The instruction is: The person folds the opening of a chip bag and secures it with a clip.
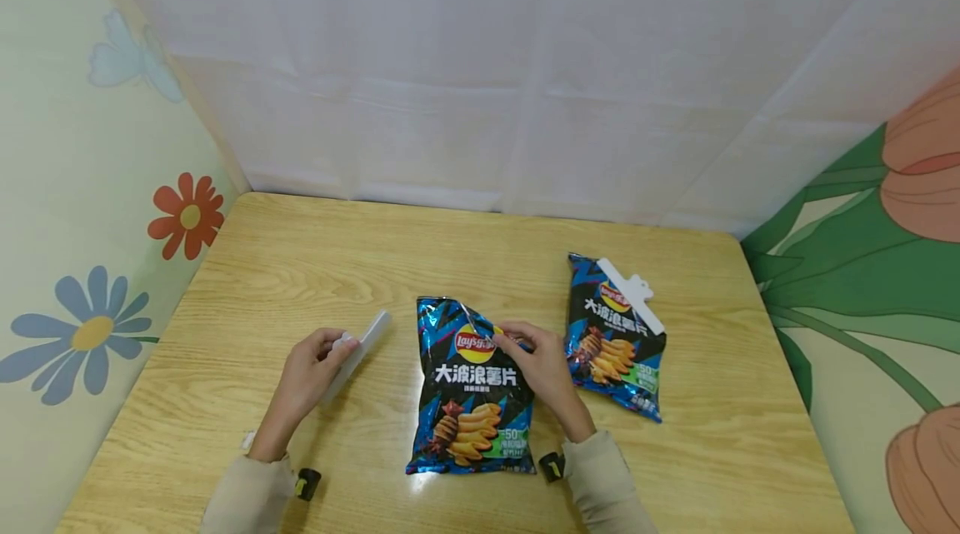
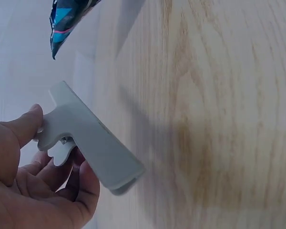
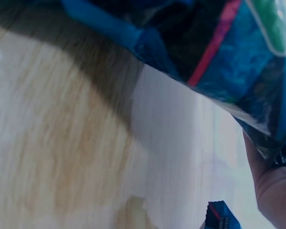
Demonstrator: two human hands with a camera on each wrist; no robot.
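Note:
My left hand (image 1: 306,371) grips a white bag clip (image 2: 97,138) by its two scalloped handles, thumb on one side and fingers on the other. The clip's long bar slants upward, left of a blue-and-black potato chip bag (image 1: 468,401). That bag lies front up in the middle of the table. At its upper right corner, my right hand (image 1: 546,363) pinches the wrapper between thumb and fingers. In the right wrist view, the bag's corner (image 3: 267,138) folds into the hand, and part of the fingers is hidden behind it.
To the right lies a second chip bag (image 1: 607,355) of the same kind, with a white clip (image 1: 632,296) across its upper right corner. The wooden table (image 1: 315,242) ends at a pale curtain (image 1: 450,134) behind. Painted walls flank both sides.

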